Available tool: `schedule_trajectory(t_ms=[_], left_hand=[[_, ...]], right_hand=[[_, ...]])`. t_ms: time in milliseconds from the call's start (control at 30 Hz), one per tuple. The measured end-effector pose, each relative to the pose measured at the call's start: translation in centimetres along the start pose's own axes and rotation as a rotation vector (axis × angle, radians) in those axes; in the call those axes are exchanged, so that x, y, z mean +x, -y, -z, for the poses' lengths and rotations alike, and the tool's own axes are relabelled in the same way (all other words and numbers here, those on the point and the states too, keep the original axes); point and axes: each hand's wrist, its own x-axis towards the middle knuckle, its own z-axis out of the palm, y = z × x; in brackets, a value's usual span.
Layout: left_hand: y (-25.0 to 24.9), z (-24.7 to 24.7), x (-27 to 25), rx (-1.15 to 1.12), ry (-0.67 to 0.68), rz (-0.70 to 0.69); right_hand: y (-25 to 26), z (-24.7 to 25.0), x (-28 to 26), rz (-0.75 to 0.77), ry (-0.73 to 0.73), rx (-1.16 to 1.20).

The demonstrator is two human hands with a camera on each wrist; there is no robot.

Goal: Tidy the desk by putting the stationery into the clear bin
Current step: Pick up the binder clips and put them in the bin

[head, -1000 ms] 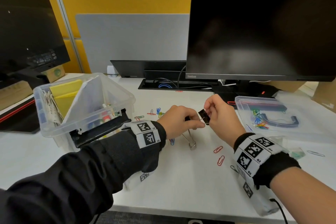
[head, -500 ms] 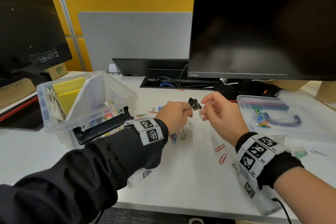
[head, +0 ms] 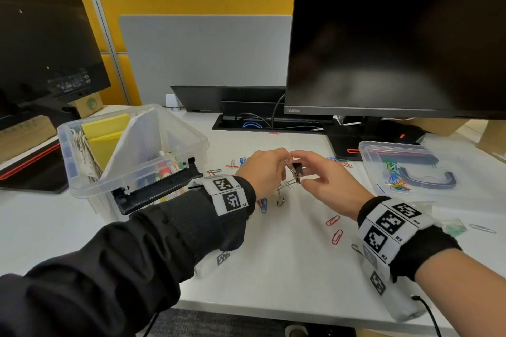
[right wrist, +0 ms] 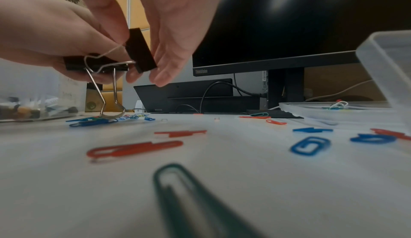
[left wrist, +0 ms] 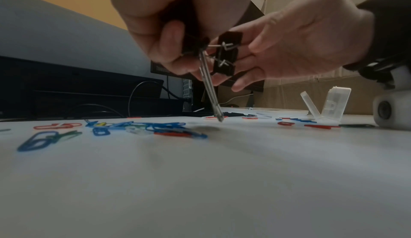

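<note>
Both hands meet above the desk centre. My left hand (head: 283, 163) grips a large black binder clip (right wrist: 95, 66), and its silver handles (right wrist: 106, 97) hang down until they almost touch the desk. My right hand (head: 301, 172) pinches a small black binder clip (head: 297, 168) between thumb and fingers. Its wire handle is hooked into the large clip. In the left wrist view the small clip (left wrist: 227, 53) sits against the right hand's fingers (left wrist: 244, 60). The clear bin (head: 180, 124) stands to the left, holding yellow pads, papers and pens.
Coloured paper clips are scattered on the white desk: red paper clips (head: 336, 235) near my right wrist and a blue paper clip (head: 263, 204) under my left. The bin's lid (head: 449, 194) lies at the right with more clips on it. A monitor (head: 397, 35) stands behind.
The hands have drawn closer together and dropped slightly. The small clip has turned and now sits between touching fingertips. The large clip's handles still hang below.
</note>
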Motion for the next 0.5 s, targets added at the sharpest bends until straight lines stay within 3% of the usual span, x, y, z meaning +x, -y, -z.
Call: schedule_trajectory(t_ms=[367, 500], left_hand=[[-0.31, 0.14, -0.1, -0.092, -0.02, 0.068], [-0.51, 0.1, -0.29, -0.108, 0.026, 0.076]], right_hand=[[0.43, -0.06, 0.11, 0.095, -0.144, -0.185], [0.02, 0.2, 0.54, 0.023, -0.243, -0.199]])
